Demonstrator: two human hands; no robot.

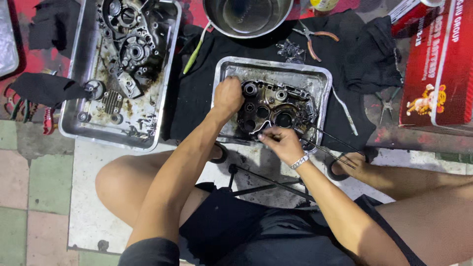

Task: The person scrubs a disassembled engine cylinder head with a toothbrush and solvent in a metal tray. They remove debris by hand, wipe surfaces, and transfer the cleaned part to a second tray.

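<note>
A grimy metal engine case half (272, 108) with round bearing holes lies in a small steel tray (315, 79) on the floor in front of me. My left hand (227, 96) is closed in a fist on the case's left edge. My right hand (282, 142) pinches the end of a long thin rod tool (329, 138) at the case's lower rim, near a large round bore. The rod's shafts run off to the right over the tray's edge.
A larger steel tray (79, 74) at left holds another oily engine case (130, 47) and small parts. A steel bowl (248, 17) stands behind, pliers (314, 42) on a black cloth (197, 88), a red carton (436, 74) at right. My bare knees flank the tray.
</note>
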